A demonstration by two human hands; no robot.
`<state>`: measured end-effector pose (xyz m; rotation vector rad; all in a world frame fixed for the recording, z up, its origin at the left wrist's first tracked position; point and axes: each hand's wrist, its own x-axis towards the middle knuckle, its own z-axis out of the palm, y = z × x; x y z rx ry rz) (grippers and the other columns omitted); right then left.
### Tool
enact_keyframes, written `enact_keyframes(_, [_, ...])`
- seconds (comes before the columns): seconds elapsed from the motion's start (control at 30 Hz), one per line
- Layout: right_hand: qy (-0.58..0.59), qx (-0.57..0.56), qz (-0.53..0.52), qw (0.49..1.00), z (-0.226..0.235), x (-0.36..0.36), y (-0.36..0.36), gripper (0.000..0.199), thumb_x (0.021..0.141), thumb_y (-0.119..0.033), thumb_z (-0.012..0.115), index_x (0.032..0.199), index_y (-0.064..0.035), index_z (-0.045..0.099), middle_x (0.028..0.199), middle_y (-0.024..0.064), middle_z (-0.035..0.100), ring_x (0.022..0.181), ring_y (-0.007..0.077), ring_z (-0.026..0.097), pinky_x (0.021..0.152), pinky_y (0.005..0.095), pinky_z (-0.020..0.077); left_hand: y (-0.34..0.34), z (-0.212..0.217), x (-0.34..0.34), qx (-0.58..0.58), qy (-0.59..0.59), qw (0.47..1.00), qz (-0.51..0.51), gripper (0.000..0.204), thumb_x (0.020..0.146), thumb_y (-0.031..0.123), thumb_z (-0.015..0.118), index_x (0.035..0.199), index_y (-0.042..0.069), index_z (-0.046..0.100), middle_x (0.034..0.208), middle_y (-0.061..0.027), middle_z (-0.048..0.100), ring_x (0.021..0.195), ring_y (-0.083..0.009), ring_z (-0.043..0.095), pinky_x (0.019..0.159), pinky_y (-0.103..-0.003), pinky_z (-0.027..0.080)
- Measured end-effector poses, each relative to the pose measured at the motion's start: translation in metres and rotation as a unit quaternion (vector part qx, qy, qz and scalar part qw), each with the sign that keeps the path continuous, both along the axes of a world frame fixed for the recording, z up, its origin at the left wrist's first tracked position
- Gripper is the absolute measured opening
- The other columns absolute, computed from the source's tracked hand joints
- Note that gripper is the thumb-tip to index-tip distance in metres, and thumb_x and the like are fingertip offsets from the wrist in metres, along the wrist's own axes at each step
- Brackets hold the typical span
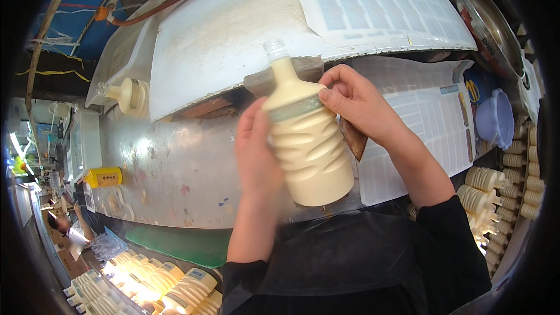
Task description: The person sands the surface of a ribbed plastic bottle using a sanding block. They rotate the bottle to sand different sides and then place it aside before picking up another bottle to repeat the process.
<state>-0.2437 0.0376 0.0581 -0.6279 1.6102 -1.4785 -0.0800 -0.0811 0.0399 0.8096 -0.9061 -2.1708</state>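
Observation:
A cream bottle (312, 157) with wavy ridges and a clear threaded neck is in front of me, its neck pointing away. A translucent greenish label strip (294, 108) runs across its shoulder. My right hand (353, 96) is closed at the bottle's right shoulder, thumb pressed on the strip's end. My left hand (255, 146), blurred by motion, is along the bottle's left side; its grip is unclear. Behind the neck shows a grey-brown padded block (259, 83), and a brown pointed piece (353, 140) sticks out beside the bottle.
Label sheets (408, 157) lie at right, more (373, 6) on the raised white board (221, 35). A similar bottle (129, 98) lies at left, near a yellow container (104, 177). At right are a purple basin (494, 118) and stacked bottles (481, 198); more bottles (189, 289) fill the lower left.

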Motion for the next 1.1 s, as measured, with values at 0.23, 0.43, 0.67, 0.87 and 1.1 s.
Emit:
enact_keyframes(0.23, [0.048, 0.021, -0.003, 0.999, 0.001, 0.003, -0.001, 0.022, 0.101, -0.021, 0.067, 0.111, -0.0052, 0.056, 0.076, -0.0054, 0.058, 0.069, 0.0003, 0.052, 0.062, 0.018, 0.0418, 0.001, -0.007, -0.001, -0.019, -0.025, 0.999, 0.011, 0.028, 0.106, 0.014, 0.058, 0.13, 0.001, 0.059, 0.121, -0.0114, 0.069, 0.108, -0.019, 0.067, 0.096, -0.035, 0.057])
enact_keyframes(0.43, [0.028, 0.005, -0.02, 0.999, -0.004, 0.004, -0.001, 0.021, 0.101, -0.021, 0.067, 0.11, -0.0051, 0.057, 0.078, -0.0044, 0.06, 0.072, 0.0016, 0.053, 0.064, 0.0195, 0.0437, 0.002, -0.005, -0.003, -0.038, -0.033, 0.999, 0.008, 0.027, 0.104, 0.013, 0.06, 0.128, 0.001, 0.06, 0.121, -0.0105, 0.068, 0.107, -0.0175, 0.066, 0.095, -0.034, 0.056])
enact_keyframes(0.67, [-0.113, -0.106, -0.071, 0.985, 0.012, -0.027, 0.017, 0.021, 0.099, -0.01, 0.059, 0.119, -0.0025, 0.061, 0.104, 0.0019, 0.066, 0.095, 0.0082, 0.061, 0.084, 0.0251, 0.0499, -0.001, -0.004, 0.0, -0.046, -0.027, 0.999, -0.004, 0.034, 0.103, 0.014, 0.06, 0.134, 0.001, 0.055, 0.125, -0.0089, 0.062, 0.112, -0.0153, 0.06, 0.096, -0.031, 0.052])
enact_keyframes(0.87, [0.229, -0.065, -0.09, 0.967, 0.041, 0.031, -0.001, 0.03, 0.094, -0.002, 0.061, 0.123, -0.0021, 0.056, 0.111, 0.0094, 0.067, 0.102, 0.0159, 0.065, 0.088, 0.0301, 0.0531, -0.003, -0.004, -0.002, -0.067, -0.046, 0.996, -0.02, 0.031, 0.105, 0.015, 0.055, 0.133, 0.001, 0.055, 0.122, -0.0102, 0.065, 0.11, -0.0171, 0.063, 0.097, -0.033, 0.053])
enact_keyframes(1.1, [0.313, -0.042, -0.188, 0.93, -0.012, 0.035, 0.017, 0.035, 0.099, -0.007, 0.059, 0.132, -0.0015, 0.052, 0.117, 0.0117, 0.063, 0.107, 0.0192, 0.061, 0.093, 0.033, 0.0497, 0.001, -0.008, -0.001, -0.075, -0.032, 0.996, -0.027, 0.032, 0.103, 0.012, 0.059, 0.133, 0.0, 0.054, 0.123, -0.0085, 0.062, 0.109, -0.0146, 0.061, 0.095, -0.031, 0.051])
